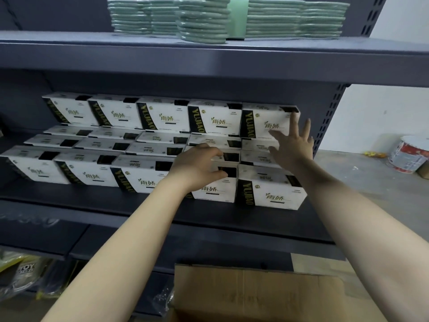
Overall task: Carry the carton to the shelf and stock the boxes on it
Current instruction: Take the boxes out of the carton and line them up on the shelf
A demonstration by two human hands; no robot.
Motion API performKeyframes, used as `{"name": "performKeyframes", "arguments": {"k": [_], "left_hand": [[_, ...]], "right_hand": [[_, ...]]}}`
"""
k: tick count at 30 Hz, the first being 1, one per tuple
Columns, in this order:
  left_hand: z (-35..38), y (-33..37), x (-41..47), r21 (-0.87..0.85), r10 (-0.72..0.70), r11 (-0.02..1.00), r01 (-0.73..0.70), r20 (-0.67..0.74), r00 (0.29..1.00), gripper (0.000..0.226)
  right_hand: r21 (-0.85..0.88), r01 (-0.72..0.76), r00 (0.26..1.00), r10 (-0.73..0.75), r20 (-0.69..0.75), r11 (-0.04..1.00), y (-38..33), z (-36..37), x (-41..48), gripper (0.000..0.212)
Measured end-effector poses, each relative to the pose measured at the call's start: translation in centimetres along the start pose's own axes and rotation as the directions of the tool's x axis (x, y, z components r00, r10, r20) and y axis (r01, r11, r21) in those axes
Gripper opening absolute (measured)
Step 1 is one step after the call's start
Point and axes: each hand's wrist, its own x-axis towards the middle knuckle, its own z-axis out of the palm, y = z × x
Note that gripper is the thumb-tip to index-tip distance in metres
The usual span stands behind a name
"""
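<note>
Head view | left hand (199,167) curls over top of a front-row box (214,190) on the shelf (162,212) | right hand (293,145) splayed open at the stacked end box (267,122), contact unclear | carton (255,291) sits below the shelf | risk: hard shove could topple that stack

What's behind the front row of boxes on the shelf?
More rows of white boxes, the back row higher. The left hand and right hand cover some.

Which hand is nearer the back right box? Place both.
Right. The right hand spreads in front of the back right box; the left hand grips a front box, lower left.
</note>
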Motion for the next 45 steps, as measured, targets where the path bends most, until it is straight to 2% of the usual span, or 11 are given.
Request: {"name": "performKeyframes", "arguments": {"k": [6,13,20,26,32,40,45], "left_hand": [[-0.5,0.1,-3.2,0.054,-0.039,0.998,0.04,-0.03,0.999,0.053],[-1.6,-1.9,-9.8,0.127,-0.193,0.972,0.196,-0.029,0.981,0.056],[-4.4,-5.3,-19.0,0.169,-0.332,0.924,0.343,-0.093,0.939,0.057],[-7.7,-9.2,-29.4,0.178,-0.479,0.846,0.503,-0.161,0.863,0.062],[-9.3,-11.9,-41.3,0.17,-0.595,0.757,0.631,-0.221,0.773,0.076],[-9.7,-14.0,-56.6,0.167,-0.697,0.668,0.725,-0.203,0.688,0.077],[-10.1,-14.7,-64.3,0.16,-0.746,0.619,0.769,-0.188,0.639,0.076]], "right_hand": [[0.025,0.208,0.978,-0.208,-0.003,0.978,-2.8,-0.9,-3.9,0.044],[0.144,0.384,0.922,-0.388,-0.001,0.912,-9.6,-2.4,-9.2,0.047],[0.253,0.56,0.823,-0.565,-0.06,0.789,-18.5,-3.4,-15.4,0.05],[0.3,0.695,0.699,-0.711,-0.07,0.654,-26.6,-4.1,-21.5,0.05],[0.354,0.739,0.628,-0.777,-0.052,0.574,-33.7,-4.8,-29.8,0.055],[0.475,0.702,0.602,-0.798,0.0,0.53,-40.2,-4.9,-42.0,0.059],[0.485,0.716,0.555,-0.831,0.043,0.503,-43.7,-4.4,-48.1,0.057]]}}
